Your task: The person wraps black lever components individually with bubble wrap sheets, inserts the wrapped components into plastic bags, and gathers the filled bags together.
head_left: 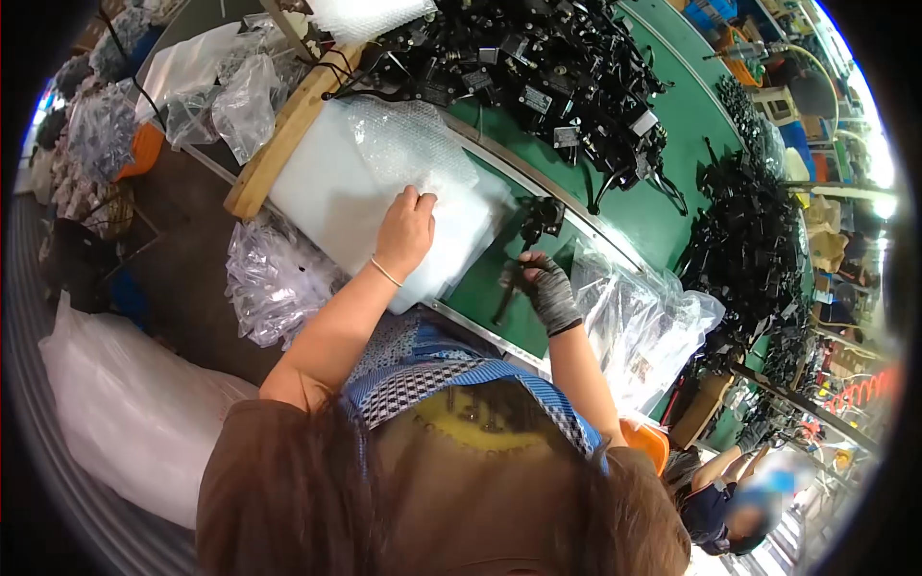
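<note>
My left hand [405, 238], bare with a band at the wrist, is closed with its fingertips pinching the near edge of a clear bubble wrap sheet [408, 139]. Under it lies a stack of white translucent sheets [322, 187]. In my right hand [549, 293], which wears a grey glove with bare fingertips, is a black lever assembly [543, 221]. Its bulky end points up and away from me, and its long lever hangs blurred below the fingers. The assembly is held above the green worktop, right of the sheet stack.
A large heap of black lever assemblies [538, 86] covers the far worktop [663, 226], with another pile [740, 230] to the right. Clear plastic bags [634, 322] lie beside my right forearm. A wooden bar [293, 130] edges the stack. A co-worker [715, 504] is at lower right.
</note>
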The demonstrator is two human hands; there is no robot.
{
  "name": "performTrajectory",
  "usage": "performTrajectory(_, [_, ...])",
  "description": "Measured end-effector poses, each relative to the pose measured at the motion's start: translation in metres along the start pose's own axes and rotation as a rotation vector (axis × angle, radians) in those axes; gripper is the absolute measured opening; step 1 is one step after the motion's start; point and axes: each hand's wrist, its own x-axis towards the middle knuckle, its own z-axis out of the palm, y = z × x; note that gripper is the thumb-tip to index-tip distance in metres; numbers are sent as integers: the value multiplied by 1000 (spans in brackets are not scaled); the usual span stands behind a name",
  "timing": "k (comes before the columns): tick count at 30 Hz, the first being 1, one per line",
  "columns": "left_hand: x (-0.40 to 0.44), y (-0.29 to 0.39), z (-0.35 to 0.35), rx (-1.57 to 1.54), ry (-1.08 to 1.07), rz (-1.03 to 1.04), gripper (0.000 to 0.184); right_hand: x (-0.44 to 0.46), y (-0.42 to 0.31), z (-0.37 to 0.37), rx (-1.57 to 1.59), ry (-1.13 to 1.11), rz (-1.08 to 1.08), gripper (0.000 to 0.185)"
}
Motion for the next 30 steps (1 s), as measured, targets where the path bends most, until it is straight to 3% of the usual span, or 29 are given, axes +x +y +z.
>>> performTrajectory(1, [-1, -3, 6, 0, -13, 27, 19, -6, 5, 8, 279, -2, 74, 19])
performTrajectory(5, [-9, -4, 19, 5, -103, 130, 22, -6, 37, 4, 557, 415, 11, 15])
performTrajectory(8, [-3, -6, 22, -30, -120, 26, 22, -25, 33, 10, 291, 461, 83, 17])
performTrajectory(9, [0, -8, 19, -41, -193, 12, 20, -35, 25, 20, -1, 616, 127, 23])
performTrajectory(12, [8, -1, 6, -108, -294, -70, 16, -46, 39, -16, -571, 718, -49, 28])
performTrajectory(18, [20, -3, 4, -18, -417, -65, 13, -94, 19, 19, -520, 565, -79, 25])
performTrajectory(20, [19, 1, 0, -75, -367, -72, 13, -108, 23, 33, -526, 464, -117, 25])
performTrajectory(27, [21, 23, -23, -322, -396, -142, 16, -118, 31, 58, -397, 454, -82, 20])
performTrajectory(29, [31, 52, -75, -388, -407, 144, 18, -118, 36, 51, -306, 487, -167, 21])
performTrajectory(30, [38, 60, -103, -509, -467, 189, 20, -119, 39, 42, -332, 526, -177, 21])
